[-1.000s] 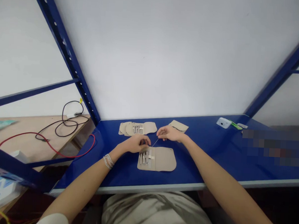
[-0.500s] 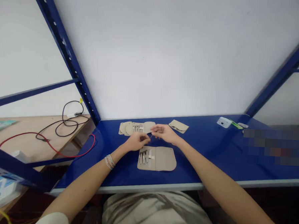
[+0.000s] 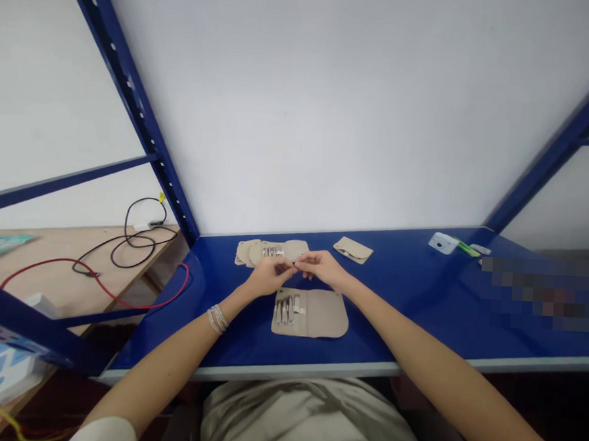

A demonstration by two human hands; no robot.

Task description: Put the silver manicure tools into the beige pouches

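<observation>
The two hands have come together: a second ago the right hand (image 3: 324,268) held a slender metal tool (image 3: 295,264) up by one end while the left hand (image 3: 268,276) lay at the top edge of the open manicure pouch (image 3: 328,314), and now their fingertips meet just beyond that edge. This puts the handling of the tool between both hands, away from the pouch's row of nail clippers and other metal implements (image 3: 286,310), which has not shifted. The right thumb and forefinger are pinched on the tool, of which only a dark sliver shows; the left fingers are drawn to a pinch against the same spot, but whether they grip it too cannot be told. Both forearms reach forward and slant inward over the front of the blue counter (image 3: 400,269), the left wrist wearing a pale bracelet (image 3: 217,318), the backs of the hands turned mostly upward. The open pouch lies flat just nearer the body than the hands. Behind them is a second open pouch (image 3: 297,247), partly covered by the fingers, with a closed pouch (image 3: 353,249) to its right.
</observation>
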